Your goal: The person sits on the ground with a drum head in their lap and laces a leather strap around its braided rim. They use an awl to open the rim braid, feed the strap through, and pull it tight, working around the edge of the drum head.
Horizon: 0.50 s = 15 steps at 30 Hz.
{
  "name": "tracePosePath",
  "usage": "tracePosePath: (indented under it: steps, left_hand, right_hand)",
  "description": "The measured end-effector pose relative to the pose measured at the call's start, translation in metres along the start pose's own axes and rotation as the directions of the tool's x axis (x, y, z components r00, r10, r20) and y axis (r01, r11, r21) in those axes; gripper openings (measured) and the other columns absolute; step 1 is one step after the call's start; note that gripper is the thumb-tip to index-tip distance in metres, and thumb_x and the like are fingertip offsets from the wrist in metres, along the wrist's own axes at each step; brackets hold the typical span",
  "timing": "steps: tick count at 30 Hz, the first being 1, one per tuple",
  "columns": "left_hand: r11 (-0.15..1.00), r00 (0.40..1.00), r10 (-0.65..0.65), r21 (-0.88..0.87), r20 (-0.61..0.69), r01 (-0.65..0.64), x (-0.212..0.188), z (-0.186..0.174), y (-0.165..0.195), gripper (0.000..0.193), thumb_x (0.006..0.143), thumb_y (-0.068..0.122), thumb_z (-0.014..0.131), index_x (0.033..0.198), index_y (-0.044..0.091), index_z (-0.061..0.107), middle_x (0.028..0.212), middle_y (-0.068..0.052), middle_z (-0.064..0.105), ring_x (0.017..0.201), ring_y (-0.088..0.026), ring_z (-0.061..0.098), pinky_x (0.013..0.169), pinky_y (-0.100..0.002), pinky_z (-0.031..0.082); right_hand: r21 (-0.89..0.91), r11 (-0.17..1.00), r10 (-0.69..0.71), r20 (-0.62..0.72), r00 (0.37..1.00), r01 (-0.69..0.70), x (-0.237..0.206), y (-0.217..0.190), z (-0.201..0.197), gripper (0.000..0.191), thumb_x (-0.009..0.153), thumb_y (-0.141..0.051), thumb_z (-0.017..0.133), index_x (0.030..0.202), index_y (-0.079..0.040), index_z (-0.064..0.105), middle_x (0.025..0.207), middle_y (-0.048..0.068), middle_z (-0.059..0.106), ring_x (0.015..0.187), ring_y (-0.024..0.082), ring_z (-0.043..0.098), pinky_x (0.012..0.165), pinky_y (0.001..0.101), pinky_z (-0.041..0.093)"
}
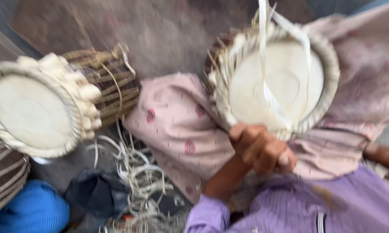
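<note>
Fingers [263, 152] of the left hand [259, 149] are curled tight into a fist, knuckles up, pressed against the lower rim of a small drum [285, 82] that rests tilted on the lap, its pale skin facing the camera. A thin white strip [263, 56] runs from above the drum, down across the skin, to the fist. The blur hides whether the fingers actually pinch its end or only close beside it, though the clench and the line of the strip suggest a grip on it. The drum sits on pink patterned cloth [177, 125] over the knees, with woven lacing around its edge. Only the forearm [386, 157] of the right arm shows, at the right edge of the view. That hand is hidden behind the drum and cloth, so I cannot tell how its fingers stand. Judging by this, the step in hand looks like working the strip through the lacing at the rim. The next move would call for steady tension on the strip, with the drum kept from rolling on the lap. To the left, well apart, a second drum [30, 110] lies on its side with cord-bound walls, and part of a third drum [2, 172] shows below it. Loose pale strips [138, 172] are tangled on the ground between the knees and the drums, and a blue bundle [32, 209] lies in the lower left corner.
</note>
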<state>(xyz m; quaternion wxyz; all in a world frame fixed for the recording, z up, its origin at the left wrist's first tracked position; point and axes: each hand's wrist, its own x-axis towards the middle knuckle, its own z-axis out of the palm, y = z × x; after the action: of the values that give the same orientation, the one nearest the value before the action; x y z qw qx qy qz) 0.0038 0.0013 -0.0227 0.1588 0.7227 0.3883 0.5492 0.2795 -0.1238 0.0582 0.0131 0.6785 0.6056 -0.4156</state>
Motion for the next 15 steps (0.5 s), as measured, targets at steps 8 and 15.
tracePosePath:
  steps: [8,15]
  left_hand:
    - [0.998,0.997,-0.03,-0.053,-0.066,0.027,0.019,-0.017,-0.026,0.015,0.09,0.02,0.047,0.078,0.012,0.046,0.065,-0.002,0.046,0.06,-0.022,0.051,0.072,-0.044,0.038]
    - [0.997,0.999,0.011,-0.076,-0.036,-0.014,0.012,-0.018,-0.02,0.019,0.092,0.02,0.045,0.075,0.011,0.045,0.059,-0.001,0.043,0.057,-0.022,0.05,0.069,-0.043,0.037]
  right_hand:
    - [-0.018,0.984,-0.176,-0.274,0.945,0.178,-0.008,-0.037,0.01,0.047,0.085,-0.024,0.073,0.132,-0.023,0.071,0.113,0.007,0.075,0.104,0.018,0.074,0.088,0.0318,0.06]
    - [0.295,0.946,0.13,0.029,0.991,-0.133,-0.008,-0.055,-0.02,0.056,0.077,-0.008,0.078,0.13,-0.027,0.076,0.101,0.003,0.078,0.09,0.02,0.077,0.078,0.0343,0.061]
